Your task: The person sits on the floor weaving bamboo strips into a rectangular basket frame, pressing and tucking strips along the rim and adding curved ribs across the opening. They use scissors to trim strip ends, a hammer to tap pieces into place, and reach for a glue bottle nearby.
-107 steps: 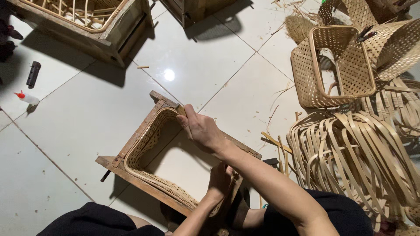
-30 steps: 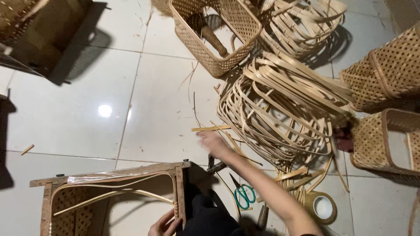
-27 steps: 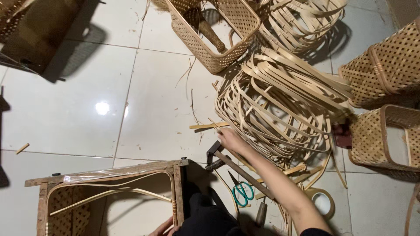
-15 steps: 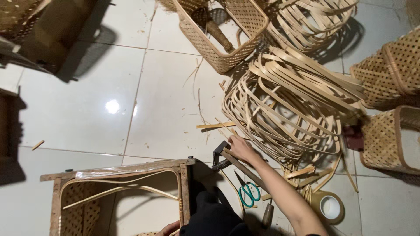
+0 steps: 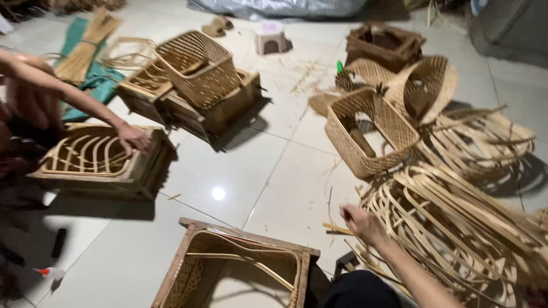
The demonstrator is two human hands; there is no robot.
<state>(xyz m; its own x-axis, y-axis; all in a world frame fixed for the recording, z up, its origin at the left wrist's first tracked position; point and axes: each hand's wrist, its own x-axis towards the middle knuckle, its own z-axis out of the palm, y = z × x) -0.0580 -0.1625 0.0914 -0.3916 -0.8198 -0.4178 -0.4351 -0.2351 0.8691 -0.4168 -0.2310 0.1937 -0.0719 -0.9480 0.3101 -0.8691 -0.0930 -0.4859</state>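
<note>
Now our right hand (image 5: 361,221) reaches w/ loosely curled fingers to pale, flat bamboo strips (image 5: 456,228), grasping nothing we can see. Left hand's out of view; square wooden frame (image 5: 240,268) w/ woven lattice sits nearby.

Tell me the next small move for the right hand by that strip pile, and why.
Probably close the right hand on one bent strip at the near edge of the rattan strip pile and draw it out. The hand looks empty and sits right at the pile's edge, while the wooden frame with the part-woven basket waits beside it. The left hand is out of view.
</note>
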